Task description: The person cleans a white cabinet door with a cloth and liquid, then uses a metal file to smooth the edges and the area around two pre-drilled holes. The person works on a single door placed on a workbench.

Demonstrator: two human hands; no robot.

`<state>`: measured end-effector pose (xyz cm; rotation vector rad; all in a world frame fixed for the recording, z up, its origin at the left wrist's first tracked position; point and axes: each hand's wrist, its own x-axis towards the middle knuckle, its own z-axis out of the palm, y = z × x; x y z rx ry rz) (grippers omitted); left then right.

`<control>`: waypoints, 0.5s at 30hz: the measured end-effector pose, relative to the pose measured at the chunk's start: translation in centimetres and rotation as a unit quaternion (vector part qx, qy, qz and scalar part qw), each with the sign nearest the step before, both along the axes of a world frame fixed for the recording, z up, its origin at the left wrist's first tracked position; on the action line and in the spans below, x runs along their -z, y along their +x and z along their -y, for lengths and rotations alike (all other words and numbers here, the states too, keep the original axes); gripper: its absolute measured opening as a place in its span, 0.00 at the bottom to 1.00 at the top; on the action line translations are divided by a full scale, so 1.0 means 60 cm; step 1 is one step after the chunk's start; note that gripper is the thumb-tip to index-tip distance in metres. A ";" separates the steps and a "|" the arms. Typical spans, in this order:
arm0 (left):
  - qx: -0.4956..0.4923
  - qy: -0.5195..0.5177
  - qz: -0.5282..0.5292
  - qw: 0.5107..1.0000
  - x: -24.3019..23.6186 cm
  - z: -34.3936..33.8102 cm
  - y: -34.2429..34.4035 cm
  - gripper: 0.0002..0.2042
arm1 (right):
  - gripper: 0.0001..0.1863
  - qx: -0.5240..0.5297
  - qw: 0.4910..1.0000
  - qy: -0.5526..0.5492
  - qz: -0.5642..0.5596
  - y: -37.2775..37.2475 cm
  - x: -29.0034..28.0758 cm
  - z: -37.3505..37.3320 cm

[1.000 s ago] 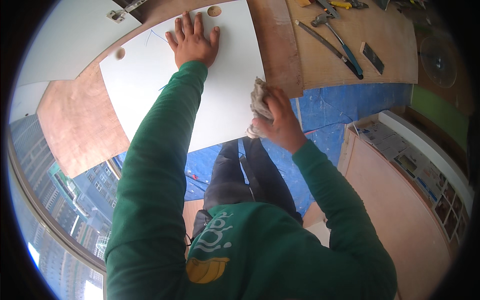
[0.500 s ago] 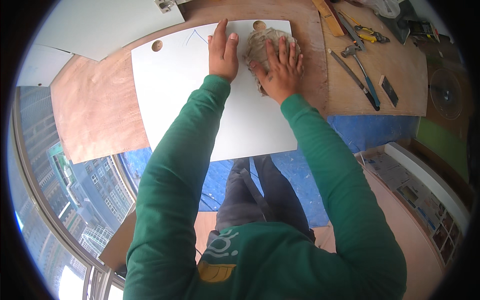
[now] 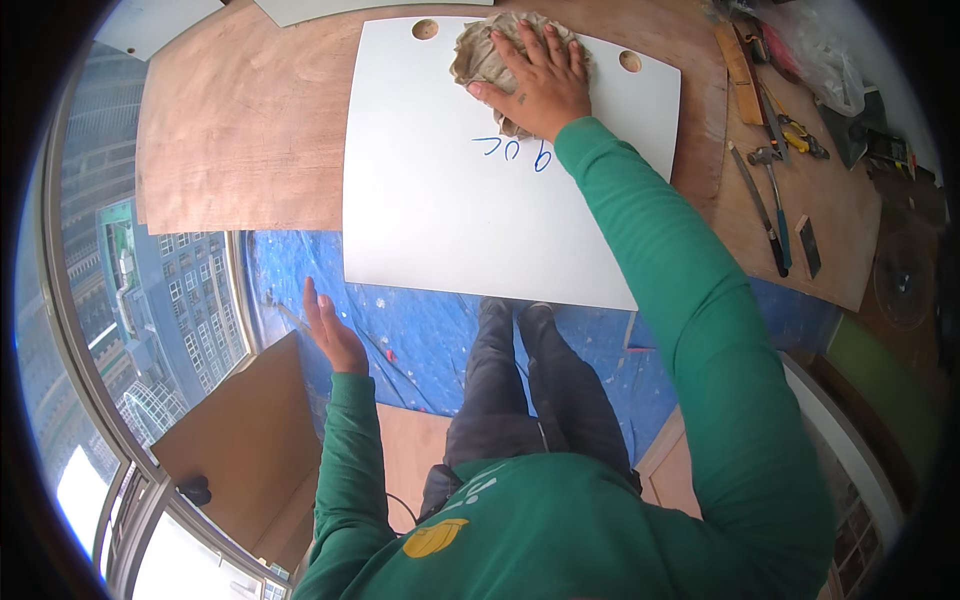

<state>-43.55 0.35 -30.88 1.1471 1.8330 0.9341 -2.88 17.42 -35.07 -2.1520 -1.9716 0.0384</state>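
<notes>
My right hand point(image 3: 540, 85) lies with spread fingers on a crumpled beige rag point(image 3: 475, 58), pressing it onto a white panel point(image 3: 450, 220). The rag sits near the panel's far edge, between two round holes, the left hole point(image 3: 425, 29) and the right hole point(image 3: 629, 61). Blue pen marks point(image 3: 512, 150) show just below the rag, partly hidden by my right hand and sleeve. My left hand point(image 3: 335, 330) is raised off the panel, beyond its near left corner, with fingers extended and nothing in it.
The panel rests on a plywood worktop point(image 3: 240, 120). On the right lie a hammer point(image 3: 770, 170), yellow-handled pliers point(image 3: 800, 135) and a clear plastic bag point(image 3: 830, 60). Blue sheeting point(image 3: 430, 340) covers the floor. A brown board point(image 3: 240, 440) leans by the window at left.
My left hand has come off the panel and back toward me, to the left. My right hand and the rag have moved left across the panel. The view has shifted.
</notes>
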 end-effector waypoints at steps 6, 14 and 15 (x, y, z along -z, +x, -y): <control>-0.031 -0.050 0.131 0.990 0.013 0.024 0.084 0.31 | 0.47 -0.159 0.986 -0.033 -0.038 -0.173 -0.015 -0.029; -0.007 0.084 0.013 0.996 -0.008 -0.009 0.098 0.34 | 0.41 -0.254 0.953 -0.067 -0.154 -0.155 -0.054 0.302; 0.009 0.086 0.020 0.996 -0.009 -0.018 0.102 0.34 | 0.42 -0.245 0.950 -0.083 -0.173 -0.132 -0.063 0.355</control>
